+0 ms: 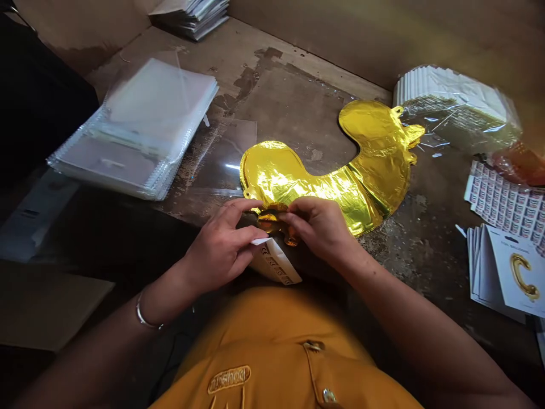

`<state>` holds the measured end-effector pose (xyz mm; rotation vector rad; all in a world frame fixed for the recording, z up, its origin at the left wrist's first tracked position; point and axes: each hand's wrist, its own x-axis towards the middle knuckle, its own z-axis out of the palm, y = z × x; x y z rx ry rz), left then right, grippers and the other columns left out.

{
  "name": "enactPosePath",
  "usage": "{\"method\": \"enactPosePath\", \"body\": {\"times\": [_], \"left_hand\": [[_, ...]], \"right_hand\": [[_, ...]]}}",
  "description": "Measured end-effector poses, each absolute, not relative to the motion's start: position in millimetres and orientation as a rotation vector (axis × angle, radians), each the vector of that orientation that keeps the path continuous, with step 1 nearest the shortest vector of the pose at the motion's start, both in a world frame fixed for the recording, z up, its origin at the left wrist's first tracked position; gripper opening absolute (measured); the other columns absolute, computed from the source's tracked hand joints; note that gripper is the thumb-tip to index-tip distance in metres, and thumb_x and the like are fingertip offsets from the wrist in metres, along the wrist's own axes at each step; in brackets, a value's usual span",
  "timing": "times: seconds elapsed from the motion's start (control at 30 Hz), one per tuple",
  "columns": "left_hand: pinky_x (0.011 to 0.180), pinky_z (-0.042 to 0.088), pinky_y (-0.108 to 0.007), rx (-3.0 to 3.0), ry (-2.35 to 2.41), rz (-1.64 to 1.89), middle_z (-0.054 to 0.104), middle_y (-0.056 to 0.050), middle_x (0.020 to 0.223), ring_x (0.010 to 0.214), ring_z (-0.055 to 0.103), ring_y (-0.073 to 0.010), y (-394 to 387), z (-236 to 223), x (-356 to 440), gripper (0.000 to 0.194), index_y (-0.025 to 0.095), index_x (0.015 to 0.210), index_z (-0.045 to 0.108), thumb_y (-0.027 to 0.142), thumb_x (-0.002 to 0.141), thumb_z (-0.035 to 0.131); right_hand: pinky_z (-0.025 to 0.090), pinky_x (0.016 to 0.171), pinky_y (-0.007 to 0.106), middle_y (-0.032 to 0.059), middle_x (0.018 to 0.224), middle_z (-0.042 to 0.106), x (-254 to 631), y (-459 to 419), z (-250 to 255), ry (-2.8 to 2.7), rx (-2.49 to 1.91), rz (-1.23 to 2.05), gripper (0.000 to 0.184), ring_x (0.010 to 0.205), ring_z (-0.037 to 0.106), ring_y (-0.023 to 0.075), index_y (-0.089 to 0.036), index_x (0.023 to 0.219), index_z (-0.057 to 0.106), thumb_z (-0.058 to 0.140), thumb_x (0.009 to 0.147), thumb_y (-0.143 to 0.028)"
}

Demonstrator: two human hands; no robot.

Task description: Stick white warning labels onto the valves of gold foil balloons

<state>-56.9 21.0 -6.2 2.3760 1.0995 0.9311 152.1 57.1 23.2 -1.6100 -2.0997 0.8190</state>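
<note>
A flat gold foil balloon (374,165), shaped like a C, lies on the worktable with its lower end at the near edge. My right hand (319,224) pinches the crumpled foil tail of that balloon between thumb and fingers. In my left hand (225,244) is a small white strip of printed labels (276,264), held under the thumb and hanging below the table edge. The left index finger reaches to the same foil tail. Part of the tail is hidden behind the fingers.
A stack of clear plastic sleeves (140,130) is at the left. On the right are a plastic-wrapped white stack (460,108), label sheets (506,199) and white cards (511,267) picturing a gold C. A pile of packets (191,17) stands at the back.
</note>
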Motion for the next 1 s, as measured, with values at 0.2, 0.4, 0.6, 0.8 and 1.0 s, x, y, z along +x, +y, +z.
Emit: {"method": "enactPosePath", "body": {"times": [0.2, 0.4, 0.6, 0.8, 1.0], "left_hand": [[0.107, 0.038, -0.048, 2.513, 0.95, 0.794, 0.052, -0.013, 0.133, 0.124, 0.048, -0.0284, 28.5, 2.3, -53.7, 0.016, 0.017, 0.091, 0.07, 0.014, 0.082, 0.057], [0.108, 0.038, -0.044, 2.619, 0.674, 0.505, 0.059, -0.01, 0.127, 0.124, 0.048, -0.0259, 43.2, 3.8, -45.2, 0.019, 0.018, 0.095, 0.067, 0.018, 0.087, 0.049], [0.087, 0.049, -0.037, 2.512, 0.643, 0.481, 0.063, -0.01, 0.098, 0.099, 0.056, -0.0231, 48.9, 1.8, -43.4, 0.019, 0.018, 0.085, 0.066, 0.016, 0.086, 0.047], [0.101, 0.043, -0.043, 2.509, 0.627, 0.511, 0.062, -0.011, 0.119, 0.12, 0.049, -0.027, 46.8, 2.0, -46.0, 0.015, 0.018, 0.088, 0.064, 0.016, 0.086, 0.048], [0.11, 0.036, -0.047, 2.54, 0.665, 0.474, 0.057, -0.005, 0.134, 0.13, 0.045, -0.0248, 45.0, -8.7, -49.7, 0.017, 0.021, 0.096, 0.064, 0.017, 0.089, 0.049]], "right_hand": [[0.026, 0.052, 0.023, -0.0047, 0.054, 0.037, 156.4, 68.6, 22.5, -2.005, -1.602, 1.045, 0.037, 0.054, 0.034, 0.0077, -0.016, 0.059, 0.051, 0.047, 0.088, -0.038], [0.032, 0.052, 0.024, -0.0023, 0.061, 0.05, 154.5, 66.7, 22.1, -1.976, -1.599, 1.106, 0.02, 0.055, 0.042, 0.0099, -0.017, 0.07, 0.054, 0.051, 0.082, -0.032], [0.044, 0.082, 0.041, 0.0133, 0.098, 0.061, 146.0, 40.3, 24.5, -2.341, -1.608, 0.286, 0.021, 0.091, 0.051, 0.0254, -0.015, 0.095, 0.061, 0.054, 0.075, -0.015], [0.047, 0.08, 0.04, 0.009, 0.086, 0.066, 156.0, 47.0, 44.0, -2.142, -1.683, 0.724, 0.014, 0.085, 0.056, 0.0233, -0.017, 0.077, 0.062, 0.049, 0.078, -0.013], [0.046, 0.059, 0.026, 0.001, 0.066, 0.063, 248.1, 141.2, 69.7, -1.825, -1.811, 0.787, 0.016, 0.056, 0.055, 0.0108, -0.01, 0.084, 0.061, 0.05, 0.073, -0.008]]}}
